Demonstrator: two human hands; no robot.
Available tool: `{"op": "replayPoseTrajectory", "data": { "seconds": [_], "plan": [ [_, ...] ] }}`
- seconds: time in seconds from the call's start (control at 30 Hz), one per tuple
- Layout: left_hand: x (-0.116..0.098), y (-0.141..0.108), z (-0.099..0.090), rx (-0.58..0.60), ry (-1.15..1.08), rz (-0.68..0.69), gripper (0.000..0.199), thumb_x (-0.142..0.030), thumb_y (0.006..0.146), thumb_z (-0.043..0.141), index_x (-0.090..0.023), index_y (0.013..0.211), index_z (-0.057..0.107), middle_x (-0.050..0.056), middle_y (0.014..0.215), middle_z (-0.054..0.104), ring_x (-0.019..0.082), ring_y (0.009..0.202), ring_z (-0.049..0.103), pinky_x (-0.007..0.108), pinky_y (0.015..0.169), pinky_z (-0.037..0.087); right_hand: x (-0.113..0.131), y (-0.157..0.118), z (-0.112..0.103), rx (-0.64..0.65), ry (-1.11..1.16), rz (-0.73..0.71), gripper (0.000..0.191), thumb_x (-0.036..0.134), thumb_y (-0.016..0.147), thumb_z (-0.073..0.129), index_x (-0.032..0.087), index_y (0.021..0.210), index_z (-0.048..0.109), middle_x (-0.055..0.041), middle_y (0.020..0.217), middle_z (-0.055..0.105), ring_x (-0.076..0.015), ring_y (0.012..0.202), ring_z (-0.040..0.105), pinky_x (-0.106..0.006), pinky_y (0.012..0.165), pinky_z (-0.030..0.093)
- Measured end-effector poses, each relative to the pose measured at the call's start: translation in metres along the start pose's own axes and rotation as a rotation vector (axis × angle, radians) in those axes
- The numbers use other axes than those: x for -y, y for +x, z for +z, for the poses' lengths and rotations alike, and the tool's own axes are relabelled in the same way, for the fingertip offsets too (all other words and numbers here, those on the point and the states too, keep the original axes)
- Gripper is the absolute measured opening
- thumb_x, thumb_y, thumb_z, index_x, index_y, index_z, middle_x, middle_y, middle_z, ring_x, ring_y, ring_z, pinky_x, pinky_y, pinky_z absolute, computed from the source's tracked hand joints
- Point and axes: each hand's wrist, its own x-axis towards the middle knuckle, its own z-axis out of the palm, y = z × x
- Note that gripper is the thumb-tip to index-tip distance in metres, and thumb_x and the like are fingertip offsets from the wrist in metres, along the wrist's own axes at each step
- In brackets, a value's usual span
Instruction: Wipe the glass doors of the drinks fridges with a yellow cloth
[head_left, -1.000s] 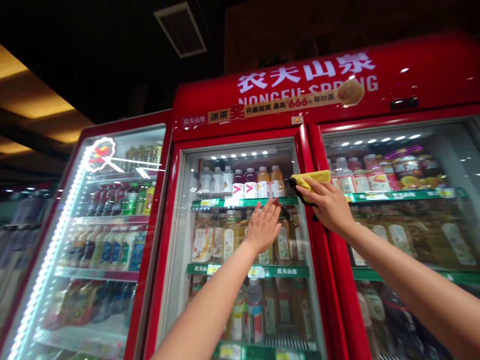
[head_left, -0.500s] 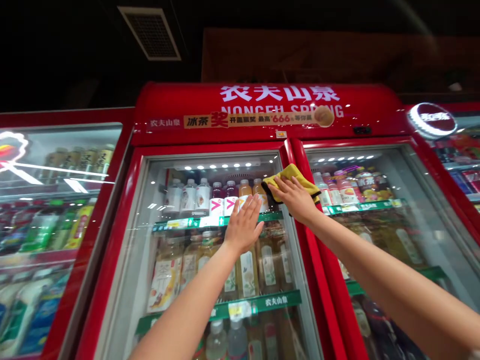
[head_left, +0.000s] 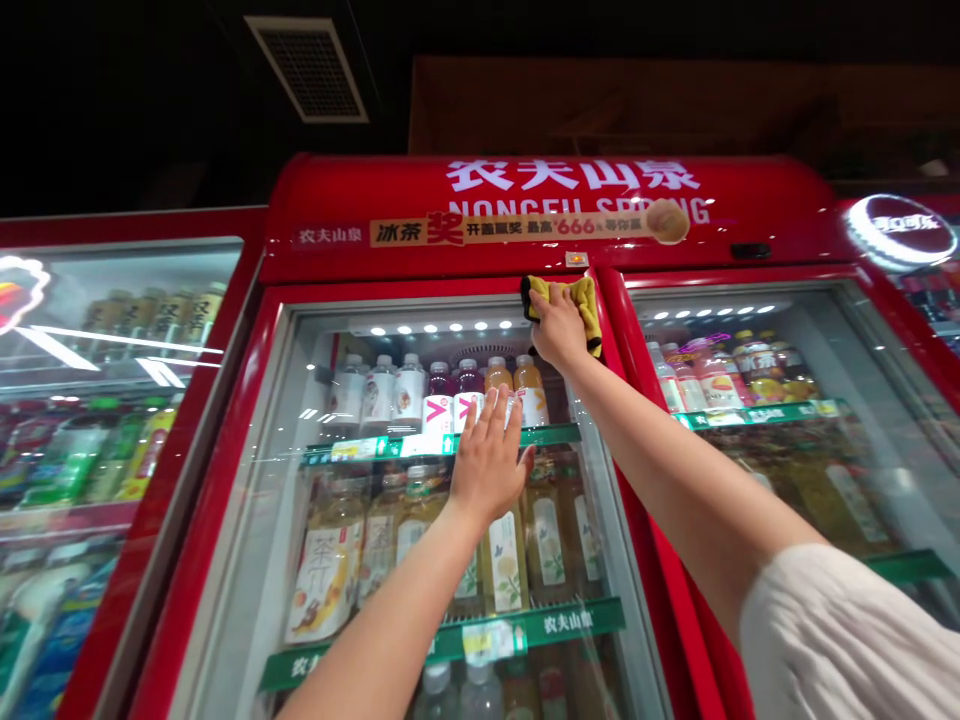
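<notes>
My left hand (head_left: 491, 455) lies flat against the glass door (head_left: 277, 500) of a red drinks fridge (head_left: 360, 270), fingers pointing up and holding nothing. Higher up and to the right, my right hand (head_left: 559, 325) presses a yellow cloth (head_left: 586, 300) with a black edge to the door's upper right corner. Its fingers are bent over the cloth, which is bunched around them. Bottles with white labels (head_left: 409, 390) stand behind the glass on the top shelf, left of my left hand.
A second glass door (head_left: 787, 460) with bottles behind it adjoins on the right. Another red-framed fridge (head_left: 240, 330) stands at the left, and a round lit sign (head_left: 900, 232) juts out at the right. A ceiling vent (head_left: 307, 70) is overhead.
My right hand has moved up and left with the cloth, off the gap between the doors, and its fingers are more bent. My left hand has stayed on the glass.
</notes>
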Motion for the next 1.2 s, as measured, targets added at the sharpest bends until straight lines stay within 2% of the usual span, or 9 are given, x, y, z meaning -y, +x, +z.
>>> {"op": "replayPoseTrajectory", "data": {
  "seconds": [0.13,0.33,0.4,0.57,0.77,0.9,1.0,1.1,1.2],
  "plan": [
    [-0.002,0.000,-0.001,-0.001,-0.014,-0.008,0.072,-0.044,0.099,0.050,-0.011,0.160,0.030,0.017,0.171,0.018,0.031,0.159,0.016,0.052,0.130,0.017,-0.013,-0.019,0.003,0.016,-0.025,-0.173,0.062,0.016,0.091,0.046,0.024,0.152,0.050,-0.0143,0.164,0.037,-0.0438,0.147,0.039,-0.060,0.111,0.043],
    [-0.003,-0.002,-0.004,0.036,0.007,-0.002,0.069,-0.047,0.103,0.042,-0.007,0.158,0.033,0.021,0.169,0.022,0.034,0.158,0.019,0.054,0.129,0.020,-0.011,0.010,0.005,0.038,0.001,0.025,0.062,0.011,0.092,0.039,0.021,0.153,0.049,-0.0194,0.166,0.032,-0.0419,0.136,0.053,-0.056,0.101,0.050],
    [-0.004,-0.003,-0.006,0.053,0.024,0.005,0.069,-0.048,0.103,0.040,-0.005,0.157,0.034,0.022,0.168,0.025,0.034,0.158,0.021,0.053,0.128,0.022,0.001,0.012,0.009,0.032,0.019,-0.049,0.060,0.011,0.092,0.040,0.019,0.150,0.052,-0.0181,0.164,0.038,-0.0417,0.141,0.047,-0.056,0.104,0.048],
    [-0.010,-0.006,-0.009,0.082,0.073,-0.015,0.070,-0.051,0.102,0.040,-0.008,0.156,0.036,0.019,0.168,0.030,0.032,0.157,0.024,0.052,0.127,0.024,0.013,-0.017,0.004,0.070,0.002,-0.246,0.057,0.014,0.094,0.042,0.024,0.149,0.054,-0.0166,0.164,0.038,-0.0403,0.145,0.041,-0.056,0.106,0.044],
    [-0.016,-0.010,-0.011,0.064,0.115,-0.018,0.067,-0.050,0.102,0.039,-0.008,0.155,0.039,0.018,0.166,0.034,0.030,0.156,0.028,0.049,0.127,0.025,0.027,-0.019,-0.020,0.134,-0.013,0.026,0.052,0.020,0.101,0.039,0.011,0.151,0.048,-0.0349,0.164,0.022,-0.0460,0.152,0.026,-0.059,0.103,0.037],
    [-0.017,-0.011,-0.013,0.103,0.156,-0.018,0.070,-0.051,0.102,0.039,-0.008,0.158,0.035,0.018,0.167,0.033,0.030,0.156,0.028,0.048,0.127,0.027,0.039,-0.049,-0.025,0.114,-0.045,-0.097,0.052,0.041,0.104,0.042,0.015,0.148,0.053,-0.0313,0.163,0.031,-0.0437,0.149,0.034,-0.058,0.105,0.037],
    [-0.018,-0.011,-0.013,0.110,0.153,-0.029,0.067,-0.049,0.101,0.041,-0.011,0.157,0.038,0.016,0.167,0.033,0.029,0.157,0.027,0.051,0.125,0.030,0.025,-0.069,-0.026,0.060,-0.066,-0.181,0.054,0.045,0.107,0.029,0.019,0.143,0.059,-0.0233,0.161,0.040,-0.0369,0.147,0.040,-0.053,0.107,0.037],
    [-0.019,-0.012,-0.012,0.083,0.136,-0.041,0.065,-0.047,0.101,0.041,-0.013,0.157,0.038,0.015,0.166,0.035,0.029,0.156,0.030,0.053,0.125,0.029,0.009,-0.061,-0.025,0.034,-0.074,-0.172,0.051,0.037,0.108,0.027,0.020,0.141,0.062,-0.0195,0.160,0.043,-0.0329,0.149,0.038,-0.051,0.108,0.036],
    [-0.020,-0.012,-0.012,0.072,0.127,-0.041,0.065,-0.047,0.101,0.042,-0.013,0.156,0.040,0.014,0.166,0.035,0.029,0.155,0.031,0.052,0.126,0.026,0.011,-0.041,-0.020,0.029,-0.065,-0.091,0.051,0.034,0.107,0.029,0.016,0.142,0.061,-0.0246,0.158,0.043,-0.0375,0.150,0.035,-0.055,0.105,0.039]
  ]
}}
